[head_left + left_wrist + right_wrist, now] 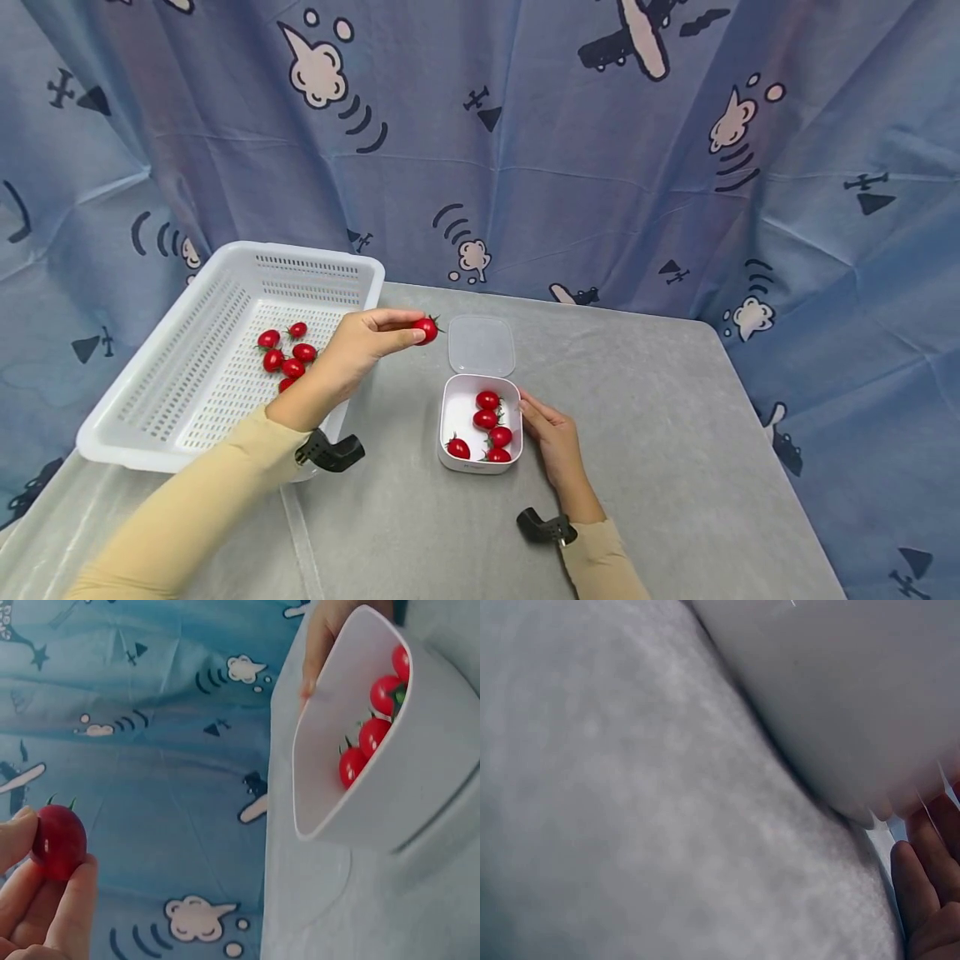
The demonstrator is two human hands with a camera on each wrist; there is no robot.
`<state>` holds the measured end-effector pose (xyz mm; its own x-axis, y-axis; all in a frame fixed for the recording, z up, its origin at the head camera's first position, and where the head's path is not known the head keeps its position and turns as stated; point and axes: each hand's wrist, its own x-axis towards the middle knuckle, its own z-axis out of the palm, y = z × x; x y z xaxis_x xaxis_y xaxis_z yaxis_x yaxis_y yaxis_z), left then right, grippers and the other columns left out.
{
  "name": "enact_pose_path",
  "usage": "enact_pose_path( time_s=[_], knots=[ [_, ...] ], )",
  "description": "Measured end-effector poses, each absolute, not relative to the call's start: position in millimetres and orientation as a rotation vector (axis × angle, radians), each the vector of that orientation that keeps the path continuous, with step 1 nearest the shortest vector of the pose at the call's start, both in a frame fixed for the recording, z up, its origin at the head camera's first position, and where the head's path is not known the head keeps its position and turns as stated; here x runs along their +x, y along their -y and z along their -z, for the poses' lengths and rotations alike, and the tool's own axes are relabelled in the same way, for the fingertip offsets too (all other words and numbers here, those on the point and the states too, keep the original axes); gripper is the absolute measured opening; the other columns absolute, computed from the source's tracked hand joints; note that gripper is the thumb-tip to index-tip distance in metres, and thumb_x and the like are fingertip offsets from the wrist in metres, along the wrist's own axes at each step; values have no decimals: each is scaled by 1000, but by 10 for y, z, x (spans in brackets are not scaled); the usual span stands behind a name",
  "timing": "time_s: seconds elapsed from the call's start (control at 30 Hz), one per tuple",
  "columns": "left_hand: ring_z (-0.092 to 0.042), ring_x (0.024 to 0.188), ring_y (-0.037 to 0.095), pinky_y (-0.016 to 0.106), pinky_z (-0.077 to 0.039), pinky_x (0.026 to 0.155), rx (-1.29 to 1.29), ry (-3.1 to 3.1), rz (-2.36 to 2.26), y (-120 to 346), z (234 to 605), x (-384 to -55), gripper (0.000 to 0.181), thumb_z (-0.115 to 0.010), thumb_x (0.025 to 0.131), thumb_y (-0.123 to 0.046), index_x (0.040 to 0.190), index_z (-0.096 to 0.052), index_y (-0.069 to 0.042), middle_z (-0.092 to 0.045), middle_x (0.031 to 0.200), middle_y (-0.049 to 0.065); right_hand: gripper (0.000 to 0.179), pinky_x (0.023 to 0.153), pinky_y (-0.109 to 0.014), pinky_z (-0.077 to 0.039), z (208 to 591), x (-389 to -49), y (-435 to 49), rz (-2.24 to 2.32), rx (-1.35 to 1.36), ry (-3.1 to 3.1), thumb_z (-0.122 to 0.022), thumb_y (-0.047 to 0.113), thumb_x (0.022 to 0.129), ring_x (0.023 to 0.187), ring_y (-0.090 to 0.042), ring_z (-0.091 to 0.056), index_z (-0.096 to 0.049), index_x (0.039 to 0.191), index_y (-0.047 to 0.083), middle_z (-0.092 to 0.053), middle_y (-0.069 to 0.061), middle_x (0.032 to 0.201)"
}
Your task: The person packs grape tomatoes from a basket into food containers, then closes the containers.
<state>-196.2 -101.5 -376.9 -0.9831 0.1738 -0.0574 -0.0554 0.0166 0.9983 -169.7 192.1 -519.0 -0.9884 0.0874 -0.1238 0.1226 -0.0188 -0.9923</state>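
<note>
Behind table, blue curtain, left hand pinching tomato, right hand uncurled against box

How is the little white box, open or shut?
Open. The little white box has nothing over its top: tomatoes show inside, and a see-through lid lies behind it.
</note>
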Motion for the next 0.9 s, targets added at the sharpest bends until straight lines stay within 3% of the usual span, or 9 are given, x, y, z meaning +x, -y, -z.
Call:
enact_pose_path(
  time_s=[0.4, 0.9],
  knots=[
    [-70, 91, 4, 27, -51, 94, 156, -2103, -2056, 778, 3829, -1903, 37, -73, 89, -13, 124, -68, 0, -77, 102, -1, 38, 89, -17, -54, 5188, -1703, -1915, 2230, 248, -2174, -67, 13, 94, 104, 4, -66, -64, 127, -5, -62, -20, 132],
    [-68, 92, 4, 24, -53, 92, 127, -2099, -2067, 585, 3862, -1778, 36, -76, 87, -14, 120, -71, -2, -77, 102, 1, 39, 89, -17, -54, 5190, -1698, -1917, 2249, 243, -2161, -67, 13, 94, 104, 3, -67, -63, 128, -6, -62, -19, 131]
  ],
)
